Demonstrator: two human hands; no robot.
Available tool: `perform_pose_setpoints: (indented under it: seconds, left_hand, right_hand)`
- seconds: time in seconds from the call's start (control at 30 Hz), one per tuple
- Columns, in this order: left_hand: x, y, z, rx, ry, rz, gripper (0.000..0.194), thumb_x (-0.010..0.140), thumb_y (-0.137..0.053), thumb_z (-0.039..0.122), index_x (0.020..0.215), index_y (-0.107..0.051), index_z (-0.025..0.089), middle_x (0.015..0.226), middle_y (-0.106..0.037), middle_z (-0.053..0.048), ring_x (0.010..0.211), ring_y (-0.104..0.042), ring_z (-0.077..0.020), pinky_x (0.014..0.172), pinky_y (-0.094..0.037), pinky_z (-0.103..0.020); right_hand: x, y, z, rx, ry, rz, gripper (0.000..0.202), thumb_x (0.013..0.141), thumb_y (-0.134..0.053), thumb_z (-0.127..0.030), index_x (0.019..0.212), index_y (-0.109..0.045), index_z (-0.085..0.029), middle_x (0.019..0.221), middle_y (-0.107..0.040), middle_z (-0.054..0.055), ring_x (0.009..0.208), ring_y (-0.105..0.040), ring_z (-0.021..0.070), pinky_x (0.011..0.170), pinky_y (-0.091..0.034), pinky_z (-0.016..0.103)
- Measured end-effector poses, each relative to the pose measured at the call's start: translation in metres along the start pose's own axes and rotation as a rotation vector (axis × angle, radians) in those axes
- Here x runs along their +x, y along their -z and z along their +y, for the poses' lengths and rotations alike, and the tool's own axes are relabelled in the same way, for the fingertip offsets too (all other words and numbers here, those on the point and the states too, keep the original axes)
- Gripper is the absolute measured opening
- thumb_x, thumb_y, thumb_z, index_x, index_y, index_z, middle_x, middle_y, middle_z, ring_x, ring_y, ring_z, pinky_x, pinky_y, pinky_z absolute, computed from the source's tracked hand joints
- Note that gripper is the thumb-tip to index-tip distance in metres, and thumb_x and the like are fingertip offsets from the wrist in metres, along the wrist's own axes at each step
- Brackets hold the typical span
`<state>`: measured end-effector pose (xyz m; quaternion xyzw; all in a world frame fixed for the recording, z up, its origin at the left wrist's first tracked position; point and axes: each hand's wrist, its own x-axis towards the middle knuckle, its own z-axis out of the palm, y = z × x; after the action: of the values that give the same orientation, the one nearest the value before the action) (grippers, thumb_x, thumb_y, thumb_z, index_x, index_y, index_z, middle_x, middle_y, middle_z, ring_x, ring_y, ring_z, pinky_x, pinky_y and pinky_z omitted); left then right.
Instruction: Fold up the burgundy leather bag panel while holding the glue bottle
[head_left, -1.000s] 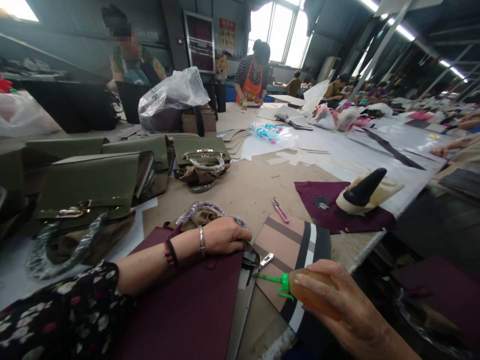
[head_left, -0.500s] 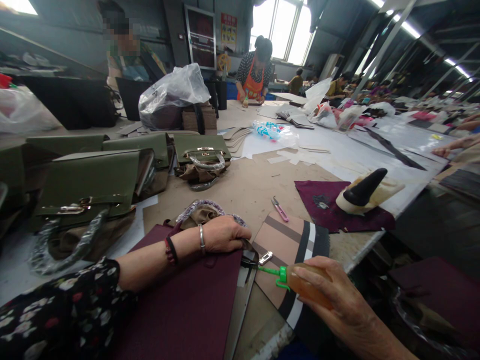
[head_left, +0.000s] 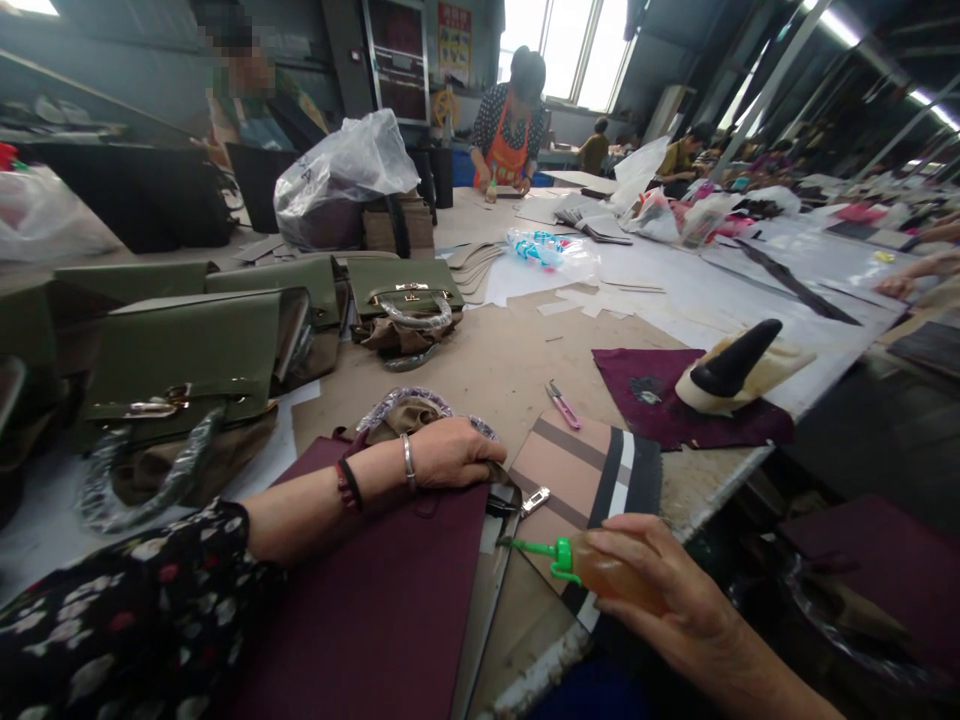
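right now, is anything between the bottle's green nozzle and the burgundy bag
Nothing visible stands between the green nozzle and the edge of the burgundy bag. The metal clasp and the left grip are close, but off to the far side of that line.

One near bottle (head_left: 604,572), two maroon bags (head_left: 375,575); one pink-handled snipper (head_left: 567,409)

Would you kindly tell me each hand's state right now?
Left hand: curled over the maroon bag; its grip cannot be told.
Right hand: closed around the squeeze bottle.
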<state>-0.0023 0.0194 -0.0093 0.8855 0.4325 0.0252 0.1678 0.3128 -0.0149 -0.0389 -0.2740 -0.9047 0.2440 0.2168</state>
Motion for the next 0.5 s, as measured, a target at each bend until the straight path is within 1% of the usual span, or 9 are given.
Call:
perform_pose_setpoints:
  seconds: [0.03,0.1,0.23,0.3,0.4,0.5]
  left_hand:
    - [0.000,0.001,0.000,-0.001,-0.001,-0.005,0.011,0.080,-0.047,0.025,0.070,-0.049,0.023,0.059,-0.051,0.002,0.061,-0.051,-0.0154,0.058,-0.031,-0.027]
    - [0.000,0.002,0.001,-0.002,-0.002,-0.013,0.010,0.080,-0.047,0.024,0.071,-0.051,0.022,0.060,-0.053,0.002,0.061,-0.053,-0.0152,0.058,-0.033,-0.025]
    - [-0.001,0.004,0.002,0.008,-0.004,-0.014,0.010,0.081,-0.047,0.024,0.073,-0.053,0.023,0.063,-0.057,0.001,0.064,-0.056,-0.0155,0.059,-0.035,-0.024]
    - [-0.002,0.003,0.003,0.015,-0.007,-0.010,0.011,0.082,-0.046,0.024,0.073,-0.054,0.023,0.064,-0.058,0.001,0.065,-0.056,-0.0156,0.059,-0.036,-0.023]
    - [-0.004,0.004,0.003,0.027,-0.013,-0.011,0.012,0.083,-0.046,0.025,0.076,-0.056,0.023,0.066,-0.059,0.002,0.066,-0.057,-0.0151,0.060,-0.036,-0.023]
    - [-0.005,0.005,0.003,0.052,-0.017,-0.016,0.013,0.085,-0.047,0.026,0.077,-0.056,0.022,0.065,-0.059,0.002,0.066,-0.057,-0.0146,0.060,-0.037,-0.022]
  right_hand:
    - [-0.001,0.000,0.001,-0.002,0.003,0.004,0.047,0.083,-0.056,-0.009,0.125,-0.045,-0.029,0.116,-0.043,0.005,0.107,-0.051,0.0163,0.094,-0.045,0.022]
    - [-0.004,-0.002,-0.002,0.023,0.013,-0.028,0.050,0.083,-0.056,-0.008,0.126,-0.045,-0.029,0.116,-0.043,0.005,0.107,-0.051,0.0165,0.093,-0.046,0.022]
    - [-0.011,-0.009,-0.021,0.125,0.021,-0.162,0.061,0.076,-0.059,-0.002,0.127,-0.042,-0.029,0.116,-0.045,0.006,0.106,-0.053,0.0171,0.091,-0.047,0.023]
    - [-0.014,-0.013,-0.030,0.182,0.057,-0.205,0.065,0.074,-0.061,0.000,0.128,-0.040,-0.029,0.116,-0.046,0.006,0.104,-0.054,0.0172,0.090,-0.048,0.023]
    - [-0.016,-0.016,-0.038,0.218,0.065,-0.237,0.066,0.074,-0.060,0.000,0.129,-0.039,-0.030,0.116,-0.046,0.006,0.104,-0.054,0.0169,0.089,-0.048,0.023]
    - [-0.019,-0.015,-0.037,0.194,0.004,-0.212,0.064,0.077,-0.060,-0.002,0.129,-0.038,-0.031,0.117,-0.044,0.005,0.106,-0.052,0.0171,0.091,-0.047,0.024]
